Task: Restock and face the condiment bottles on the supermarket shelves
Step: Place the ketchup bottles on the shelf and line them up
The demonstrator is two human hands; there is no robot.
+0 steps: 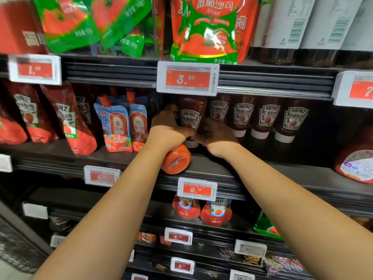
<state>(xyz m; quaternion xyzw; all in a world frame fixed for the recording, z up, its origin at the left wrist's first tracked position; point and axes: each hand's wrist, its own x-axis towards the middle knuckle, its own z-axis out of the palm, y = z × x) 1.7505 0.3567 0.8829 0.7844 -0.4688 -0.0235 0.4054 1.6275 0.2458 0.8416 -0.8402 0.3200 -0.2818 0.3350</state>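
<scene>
On the middle shelf a dark Heinz ketchup bottle stands cap-down, label facing me. My left hand grips its left side and my right hand holds its lower right side. A second bottle, bright red, lies on its side at the shelf's front edge under my left wrist. To the right a row of matching Heinz bottles stands with labels forward.
Red Heinz pouches and blue spouted pouches fill the shelf's left. A large red jar sits far right. Price tags hang on the shelf rails. Tomato pouches hang above; more bottles stand below.
</scene>
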